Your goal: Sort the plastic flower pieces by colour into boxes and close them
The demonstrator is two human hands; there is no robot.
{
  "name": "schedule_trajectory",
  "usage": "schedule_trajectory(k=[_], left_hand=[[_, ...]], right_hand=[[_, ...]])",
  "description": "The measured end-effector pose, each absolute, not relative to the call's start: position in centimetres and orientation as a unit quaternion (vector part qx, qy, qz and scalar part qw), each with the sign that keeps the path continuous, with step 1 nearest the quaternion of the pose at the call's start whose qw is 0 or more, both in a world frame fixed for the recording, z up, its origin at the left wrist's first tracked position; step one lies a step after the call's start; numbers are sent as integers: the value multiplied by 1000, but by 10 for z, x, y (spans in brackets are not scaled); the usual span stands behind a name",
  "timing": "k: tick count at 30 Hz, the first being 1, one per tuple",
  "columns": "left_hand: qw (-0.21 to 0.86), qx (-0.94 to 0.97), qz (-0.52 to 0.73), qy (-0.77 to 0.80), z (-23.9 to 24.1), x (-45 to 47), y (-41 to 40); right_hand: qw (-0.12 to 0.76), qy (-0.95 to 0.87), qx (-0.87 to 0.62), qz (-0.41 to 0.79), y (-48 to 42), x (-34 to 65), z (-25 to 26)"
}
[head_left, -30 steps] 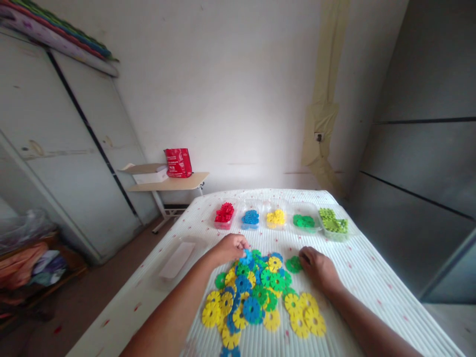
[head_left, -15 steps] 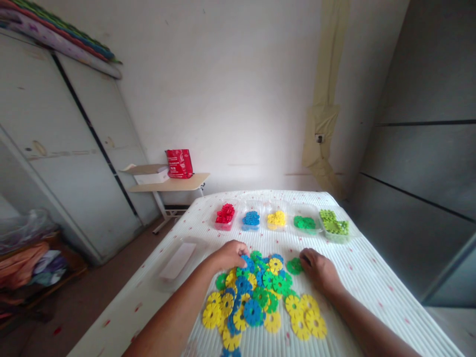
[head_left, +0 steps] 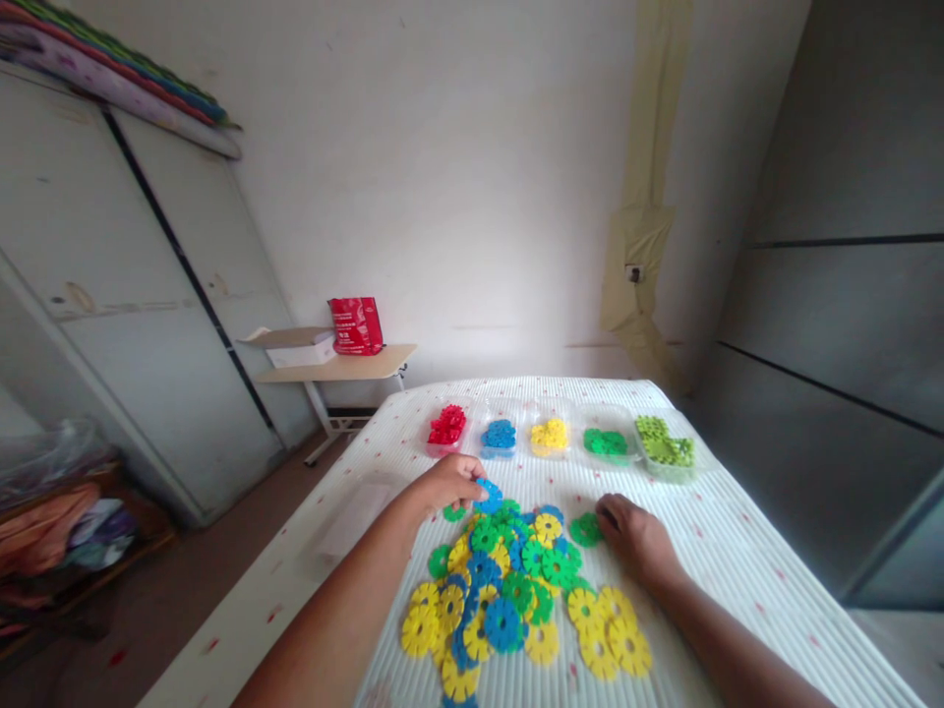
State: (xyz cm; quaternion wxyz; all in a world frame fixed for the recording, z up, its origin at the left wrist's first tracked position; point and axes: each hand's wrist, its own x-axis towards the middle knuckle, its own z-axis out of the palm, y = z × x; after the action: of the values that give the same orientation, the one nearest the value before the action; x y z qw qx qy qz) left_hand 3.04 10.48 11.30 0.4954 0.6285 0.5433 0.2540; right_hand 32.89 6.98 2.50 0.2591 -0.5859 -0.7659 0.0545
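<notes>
A heap of flat plastic flower discs [head_left: 516,590], yellow, blue and green, lies on the white ribbed bed cover [head_left: 737,551] in front of me. My left hand [head_left: 449,482] is lifted just above the heap's far edge, fingers pinched on a blue disc [head_left: 488,494]. A green disc [head_left: 455,512] lies under that hand. My right hand [head_left: 634,536] rests on the cover at the heap's right side, fingers curled beside a green disc [head_left: 586,529]; what it holds, if anything, is hidden.
Five clear tubs stand in a row beyond the heap: red discs [head_left: 446,428], blue [head_left: 500,436], yellow [head_left: 550,435], dark green [head_left: 606,442], light green [head_left: 664,444]. A clear lid [head_left: 354,506] lies left. A small table with a red bag [head_left: 355,324] stands behind the bed.
My left hand has risen from the heap and moved slightly away from me with a blue disc pinched in it. The right hand has stayed in place.
</notes>
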Motion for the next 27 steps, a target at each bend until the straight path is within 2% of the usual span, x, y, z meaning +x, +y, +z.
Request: schedule_trajectory(k=[6,13,21,24,27], left_hand=[[475,582,343,564,113,41,130],[394,497,476,609,116,66,175],[334,553,433,629,83,42,110],[235,642,380,623,65,15,69],[215,650,375,625,44,-6,33]], right_hand=[[258,-762,-592,53,71,329,23],[260,-762,-590,61,70,329,24],[260,-761,-590,72,70,330,26],[260,-760,-591,75,70,330,27],[256,-759,-594,75,70,329,28]])
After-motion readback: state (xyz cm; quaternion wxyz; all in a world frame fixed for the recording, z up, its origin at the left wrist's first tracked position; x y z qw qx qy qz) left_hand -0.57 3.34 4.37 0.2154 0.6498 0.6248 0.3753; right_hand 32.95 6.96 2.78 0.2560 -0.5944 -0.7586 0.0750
